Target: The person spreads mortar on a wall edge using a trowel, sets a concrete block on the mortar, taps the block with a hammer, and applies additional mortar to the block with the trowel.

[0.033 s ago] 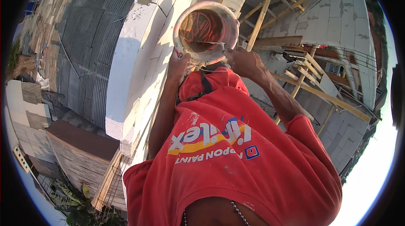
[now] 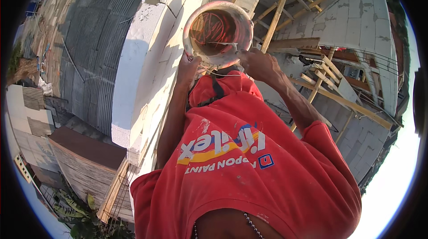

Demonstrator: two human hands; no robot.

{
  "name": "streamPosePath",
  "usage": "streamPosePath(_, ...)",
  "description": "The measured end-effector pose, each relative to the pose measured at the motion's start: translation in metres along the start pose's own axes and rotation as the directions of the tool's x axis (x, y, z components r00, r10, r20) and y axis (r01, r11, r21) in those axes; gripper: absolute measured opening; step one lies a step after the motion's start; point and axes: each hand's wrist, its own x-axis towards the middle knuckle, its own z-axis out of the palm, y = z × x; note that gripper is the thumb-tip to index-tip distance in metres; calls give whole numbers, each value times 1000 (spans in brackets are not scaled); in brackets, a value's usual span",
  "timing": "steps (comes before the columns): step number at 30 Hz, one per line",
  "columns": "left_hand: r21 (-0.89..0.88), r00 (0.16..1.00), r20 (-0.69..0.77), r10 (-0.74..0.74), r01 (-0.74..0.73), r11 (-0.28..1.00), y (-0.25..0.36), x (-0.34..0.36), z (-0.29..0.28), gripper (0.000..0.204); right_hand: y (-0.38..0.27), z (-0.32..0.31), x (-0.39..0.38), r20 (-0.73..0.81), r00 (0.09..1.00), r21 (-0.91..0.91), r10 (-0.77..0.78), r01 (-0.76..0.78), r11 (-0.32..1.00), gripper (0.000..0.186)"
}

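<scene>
A round bucket (image 2: 244,22) with a pale, mortar-smeared rim and a reddish inside stands at the wall's edge, directly in front of me. Its inner wall shows red streaks, with a darker patch lower down. My left hand (image 2: 189,68) is closed on the near left side of the rim. On the near right side, my right hand (image 2: 259,65) has its fingers curled at the rim, closed on the bucket. A thin pale strip (image 2: 224,43) crosses the opening close to the right fingers; its kind is unclear. A wire handle (image 2: 225,75) hangs below the rim, towards my body.
A pale block wall top (image 2: 147,78) runs along my left, dropping to corrugated roofing (image 2: 100,29). At right, lower down, are wooden poles (image 2: 278,13), stacked timber (image 2: 325,71), rebar (image 2: 361,56) and a block wall (image 2: 345,16). Plants (image 2: 73,207) grow below left.
</scene>
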Motion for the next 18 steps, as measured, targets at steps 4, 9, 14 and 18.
streamPosePath(4, 84, 996, -27, 89, -86, 993, -4, -3, 6, 49, -4, -37, -2, -152, 980, 54, 127, -120, 991, 36)
streamPosePath(9, 145, 987, -23, 159, -154, 977, 16, -16, 29, 65, 21, -26, 8, -229, 973, -322, 7, -83, 943, 26)
streamPosePath(14, 233, 971, 3, 240, -234, 944, 19, -25, 26, 73, 30, 5, 19, -250, 951, -322, -183, 97, 942, 30)
streamPosePath(18, 363, 990, 13, 143, -138, 921, 22, -39, 20, 80, 28, 40, 18, -116, 969, -86, -217, 208, 974, 44)
